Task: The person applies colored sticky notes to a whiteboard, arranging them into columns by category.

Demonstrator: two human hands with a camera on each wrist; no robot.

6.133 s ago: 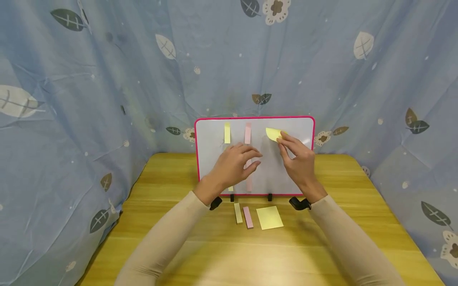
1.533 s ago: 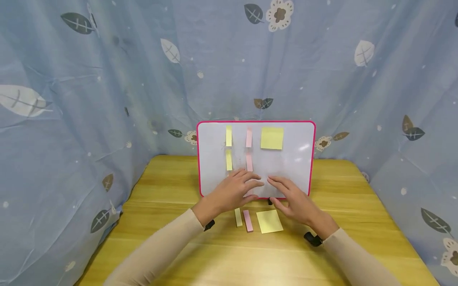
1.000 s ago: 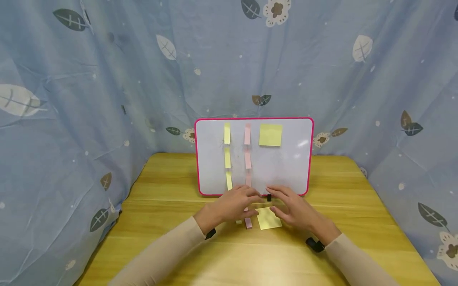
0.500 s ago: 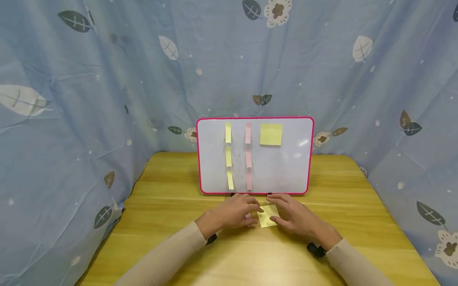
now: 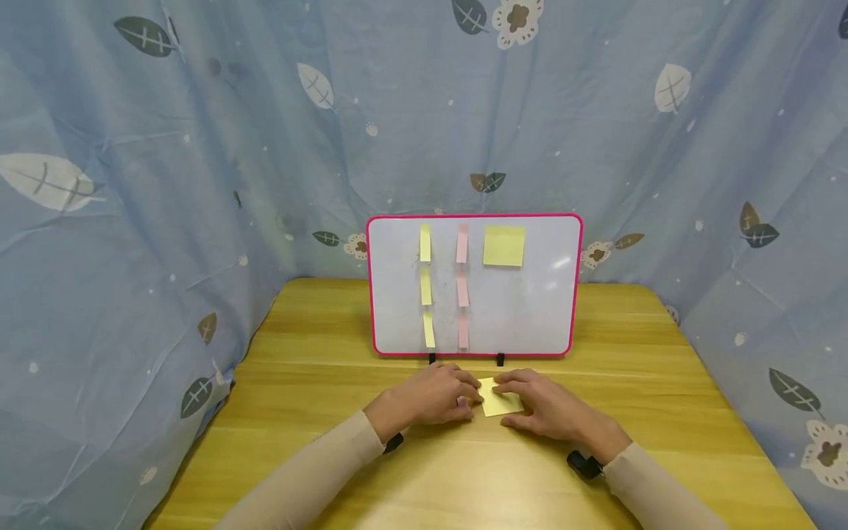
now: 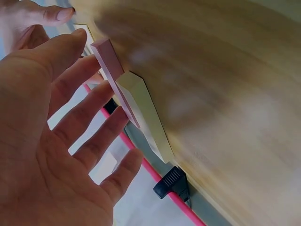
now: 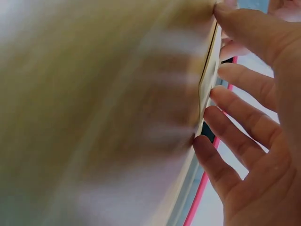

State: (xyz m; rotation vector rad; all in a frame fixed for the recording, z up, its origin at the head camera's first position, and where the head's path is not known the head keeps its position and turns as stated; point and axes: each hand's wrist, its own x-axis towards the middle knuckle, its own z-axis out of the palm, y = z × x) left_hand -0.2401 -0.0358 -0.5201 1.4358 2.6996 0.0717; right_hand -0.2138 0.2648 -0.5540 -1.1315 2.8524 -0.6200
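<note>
On the table lies a square yellow sticky note pad. My right hand is over its right side, fingers loosely bent, fingertips on or close to the pad; in the right wrist view the thumb is at one end of it. My left hand is at the pad's left edge, fingers spread and relaxed. It mostly covers two narrow pads in the head view. The left wrist view shows them: a pink strip pad and a pale yellow strip pad, close to the left fingers.
Behind the hands stands a whiteboard with a pink frame and black feet. It bears a column of yellow strips, a column of pink strips and a square yellow note. A patterned curtain surrounds the wooden table.
The yellow sticky note that my right hand held earlier is now on the whiteboard's upper part. Both hands have come down from the board to the pads on the table.
</note>
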